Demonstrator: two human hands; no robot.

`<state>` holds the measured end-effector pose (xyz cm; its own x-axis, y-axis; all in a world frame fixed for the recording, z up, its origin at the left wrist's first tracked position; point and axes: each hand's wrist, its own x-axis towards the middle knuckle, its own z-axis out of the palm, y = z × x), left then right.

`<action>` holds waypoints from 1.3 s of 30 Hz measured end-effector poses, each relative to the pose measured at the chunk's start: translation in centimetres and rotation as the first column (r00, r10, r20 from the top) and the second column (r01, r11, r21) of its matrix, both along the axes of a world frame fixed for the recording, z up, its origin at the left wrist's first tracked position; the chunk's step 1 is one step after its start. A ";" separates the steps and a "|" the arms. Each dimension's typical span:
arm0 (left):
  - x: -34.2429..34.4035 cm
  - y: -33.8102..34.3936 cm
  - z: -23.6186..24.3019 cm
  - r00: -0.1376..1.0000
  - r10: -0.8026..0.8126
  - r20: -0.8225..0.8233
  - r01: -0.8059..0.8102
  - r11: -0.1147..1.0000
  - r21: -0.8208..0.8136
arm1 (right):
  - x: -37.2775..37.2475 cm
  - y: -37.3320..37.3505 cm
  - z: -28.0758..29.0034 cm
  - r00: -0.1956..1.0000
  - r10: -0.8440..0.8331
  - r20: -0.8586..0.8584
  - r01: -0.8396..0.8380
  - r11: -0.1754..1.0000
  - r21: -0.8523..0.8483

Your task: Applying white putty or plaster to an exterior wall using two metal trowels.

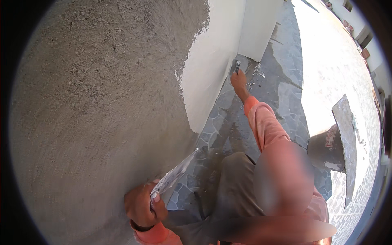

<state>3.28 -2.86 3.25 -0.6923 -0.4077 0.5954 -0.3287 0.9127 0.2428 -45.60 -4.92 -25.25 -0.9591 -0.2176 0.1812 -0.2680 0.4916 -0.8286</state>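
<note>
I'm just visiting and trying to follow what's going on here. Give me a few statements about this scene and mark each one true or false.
1. The left hand grips a flat plate smeared with white paste. True.
2. The right hand is empty. False: it holds a small tool.
3. The wall is white all over. False: much of it is rough grey.
4. A bucket stands to the person's right. True.
5. The sleeves are pinkish orange. True.
</note>
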 end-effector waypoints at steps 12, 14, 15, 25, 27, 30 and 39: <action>-1.1 -0.6 0.2 0.996 -0.050 -0.069 0.043 0.995 -0.089 | 5.2 -1.0 1.9 0.992 0.123 0.007 -0.121 0.984 -0.129; -1.1 -0.6 0.1 0.996 -0.055 -0.070 0.048 0.994 -0.095 | 6.4 -0.5 2.6 0.988 0.152 0.020 -0.148 0.979 -0.137; -1.0 -0.6 0.0 0.996 -0.058 -0.069 0.051 0.994 -0.102 | 7.2 -0.3 3.0 0.986 0.164 0.026 -0.158 0.975 -0.157; -1.2 -0.6 0.4 0.987 -0.121 -0.109 0.118 0.992 -0.032 | 11.7 1.2 6.6 0.964 0.254 0.077 -0.229 0.943 -0.242; -1.1 -0.8 0.5 0.980 -0.144 -0.134 0.140 0.989 -0.040 | 12.9 1.2 7.6 0.957 0.275 0.088 -0.245 0.935 -0.257; -1.0 -0.9 0.5 0.977 -0.156 -0.144 0.157 0.988 -0.002 | 14.8 1.9 9.8 0.945 0.307 0.116 -0.267 0.924 -0.272; -0.8 -0.8 0.7 0.973 -0.166 -0.159 0.178 0.982 0.063 | 18.0 2.1 15.1 0.922 0.343 0.182 -0.278 0.911 -0.304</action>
<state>2.45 -3.70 3.97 -0.6599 -0.3391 0.6705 -0.1225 0.9290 0.3492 -27.62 -2.85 -10.16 -0.8723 -0.4851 0.0608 -0.1600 0.1658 -0.9731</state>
